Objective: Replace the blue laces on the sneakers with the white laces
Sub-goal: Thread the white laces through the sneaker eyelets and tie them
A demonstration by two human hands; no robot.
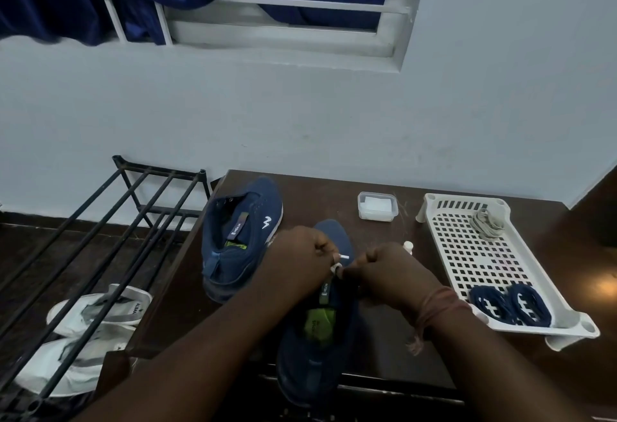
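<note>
Over the near blue sneaker on the counter, the left hand and right hand each pinch a white lace end, threading it, so next a tip probably needs poking through a hole.

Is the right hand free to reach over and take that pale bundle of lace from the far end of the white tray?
Probably not yet. The right hand is pinching the white lace over the near sneaker. Nothing blocks the way to the pale lace bundle in the tray.
</note>
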